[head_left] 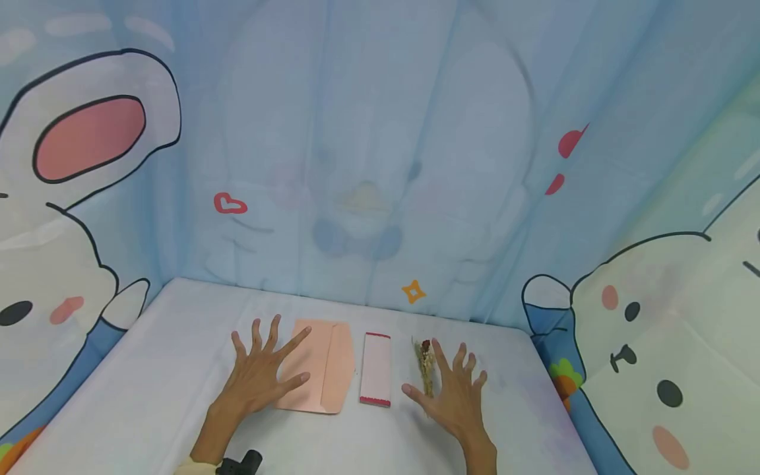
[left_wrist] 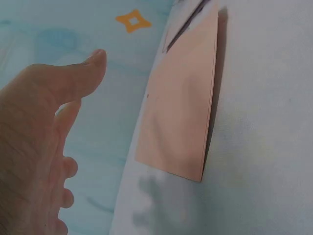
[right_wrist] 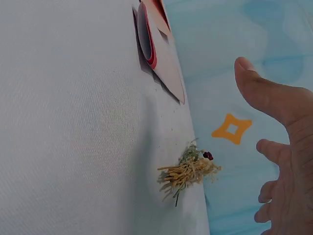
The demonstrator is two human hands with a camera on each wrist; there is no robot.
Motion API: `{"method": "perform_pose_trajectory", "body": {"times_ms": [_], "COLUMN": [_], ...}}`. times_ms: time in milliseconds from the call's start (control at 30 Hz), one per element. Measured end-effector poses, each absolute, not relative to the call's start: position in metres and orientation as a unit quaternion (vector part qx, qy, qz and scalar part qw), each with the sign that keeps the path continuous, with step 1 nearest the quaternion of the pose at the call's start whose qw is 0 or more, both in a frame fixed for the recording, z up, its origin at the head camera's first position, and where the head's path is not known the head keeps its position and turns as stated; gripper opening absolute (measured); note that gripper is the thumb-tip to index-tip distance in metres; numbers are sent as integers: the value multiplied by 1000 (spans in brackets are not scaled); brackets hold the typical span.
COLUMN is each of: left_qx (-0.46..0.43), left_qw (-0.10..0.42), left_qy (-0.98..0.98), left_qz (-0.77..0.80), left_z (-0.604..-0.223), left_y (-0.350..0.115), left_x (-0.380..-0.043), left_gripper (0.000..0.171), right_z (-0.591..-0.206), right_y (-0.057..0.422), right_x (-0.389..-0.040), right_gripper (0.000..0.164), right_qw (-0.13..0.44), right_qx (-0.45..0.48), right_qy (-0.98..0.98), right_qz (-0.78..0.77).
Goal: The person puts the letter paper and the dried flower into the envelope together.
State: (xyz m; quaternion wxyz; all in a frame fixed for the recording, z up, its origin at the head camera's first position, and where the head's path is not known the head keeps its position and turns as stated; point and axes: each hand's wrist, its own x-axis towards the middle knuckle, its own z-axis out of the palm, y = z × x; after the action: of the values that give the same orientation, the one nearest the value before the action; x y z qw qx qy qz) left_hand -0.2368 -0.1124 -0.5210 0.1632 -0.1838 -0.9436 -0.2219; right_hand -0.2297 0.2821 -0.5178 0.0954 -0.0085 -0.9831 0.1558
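Observation:
My left hand (head_left: pixel 254 377) hovers with spread fingers over the left part of a peach envelope (head_left: pixel 337 369), holding nothing. The envelope lies flat, and its flap points right; the left wrist view shows the hand apart from the envelope (left_wrist: pixel 181 107). To the right lies a folded pale pink paper (head_left: pixel 376 369) with red scalloped ends. A small bunch of dried flowers (head_left: pixel 425 363) with a dark red bloom is partly hidden by my right hand (head_left: pixel 456 401). That hand is spread above the table too, apart from the dried flowers (right_wrist: pixel 188 171) in the right wrist view.
A white cloth covers the table (head_left: pixel 516 409). Behind it hangs a light blue curtain (head_left: pixel 368 132) printed with cartoon animals, which also runs along both sides. A black wrist strap device (head_left: pixel 240 463) sits on my left forearm.

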Motion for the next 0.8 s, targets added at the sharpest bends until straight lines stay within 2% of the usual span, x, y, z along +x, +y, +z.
{"method": "perform_pose_trajectory", "body": {"times_ms": [100,300,367,467,633,800], "left_qx": [-185,-189,-189,-190,-185,-183], "left_qw": [159,127,116,96,86,82], "left_qy": [-943,-943,-943,-942,-938,-937], "left_qz": [-228,-245,-248,-259,-280,-285], "left_z": [-522,-530,-535,-540,-551,-558], "left_y": [-109,-91,-84,-73,-59,-56], "left_x": [-238,-235,-234,-233,-235,-234], "left_gripper": [77,69,65,59,51,49], "right_z": [-516,-515,-517,-523,-534,-545], "right_y": [278,252,237,212,178,162], "right_x": [-228,-233,-238,-243,-249,-255], "right_gripper": [99,45,33,29,37,36], "right_qw": [120,241,264,259,198,192], "right_qx": [-22,-52,-69,-106,-142,-141], "right_qy": [-977,-950,-938,-921,-918,-925], "right_qz": [176,193,216,270,314,297]}}
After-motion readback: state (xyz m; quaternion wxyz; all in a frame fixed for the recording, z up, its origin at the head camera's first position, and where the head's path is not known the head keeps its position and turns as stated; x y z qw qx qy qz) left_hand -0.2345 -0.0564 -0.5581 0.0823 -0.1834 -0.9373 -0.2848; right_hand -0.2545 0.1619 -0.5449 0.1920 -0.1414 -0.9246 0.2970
